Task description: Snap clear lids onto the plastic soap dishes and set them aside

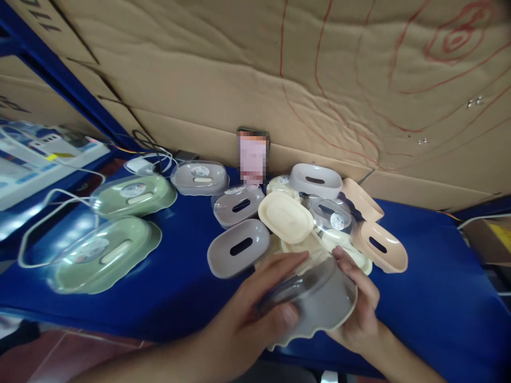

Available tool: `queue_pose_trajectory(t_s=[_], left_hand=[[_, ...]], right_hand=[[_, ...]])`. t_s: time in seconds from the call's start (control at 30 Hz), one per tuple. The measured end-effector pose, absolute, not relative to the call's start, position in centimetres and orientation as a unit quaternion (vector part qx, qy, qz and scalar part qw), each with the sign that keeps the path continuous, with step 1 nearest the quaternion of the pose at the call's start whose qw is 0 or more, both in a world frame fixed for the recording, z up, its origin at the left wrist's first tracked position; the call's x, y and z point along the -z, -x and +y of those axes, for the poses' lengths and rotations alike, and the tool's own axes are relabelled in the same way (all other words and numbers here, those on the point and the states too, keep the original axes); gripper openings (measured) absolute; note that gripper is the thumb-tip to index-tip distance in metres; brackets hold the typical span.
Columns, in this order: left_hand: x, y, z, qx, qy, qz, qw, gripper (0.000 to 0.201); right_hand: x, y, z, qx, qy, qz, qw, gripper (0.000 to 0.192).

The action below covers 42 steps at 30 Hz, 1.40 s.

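Both hands hold a grey oval plastic box with a clear cover (319,306), tilted on its side near the table's front edge. My left hand (255,308) grips its left side, thumb and fingers wrapped over the clear cover. On the opposite side, my right hand (361,298) curls around the box. Just beyond my fingers lies a pile of similar oval pieces: a cream one (285,215), a grey one with a slot (238,249) and a peach one with a slot (383,247). Part of the pile is hidden behind the hands and the held box.
Two green covered boxes (107,258) and a grey covered box (200,178) sit to the left on the blue table (183,250). A phone (253,157) leans against the cardboard wall (191,64). A white cable (24,239) loops at the left.
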<state>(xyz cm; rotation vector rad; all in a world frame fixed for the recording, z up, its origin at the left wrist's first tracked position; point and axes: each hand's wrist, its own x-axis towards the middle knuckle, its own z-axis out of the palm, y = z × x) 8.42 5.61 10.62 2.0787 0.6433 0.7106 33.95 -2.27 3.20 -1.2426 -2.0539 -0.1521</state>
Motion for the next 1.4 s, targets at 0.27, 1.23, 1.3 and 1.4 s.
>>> queue_pose_trajectory(t_s=[0.27,1.23,1.3,1.4], left_hand=[[-11.7,-12.1,7.6,-0.273,-0.844,0.318,0.335,0.086],[-12.5,-11.6,12.7,-0.25,-0.897,0.124,0.343,0.086],[-11.7,-10.7,11.4,-0.261,-0.86,0.16,0.408,0.087],[-10.6,-9.3,11.1,-0.301,-0.828,0.177,0.439,0.084]], right_hand=[[-6.2,-33.8,0.4,0.155,0.481,-0.648,0.57,0.052],[-9.0,-36.4,1.0,0.095,0.427,-0.789,0.431,0.021],[-8.9,-35.6,0.7,0.076,0.416,-0.798,0.429,0.02],[-8.7,-34.6,0.7,0.048,0.399,-0.822,0.402,0.026]])
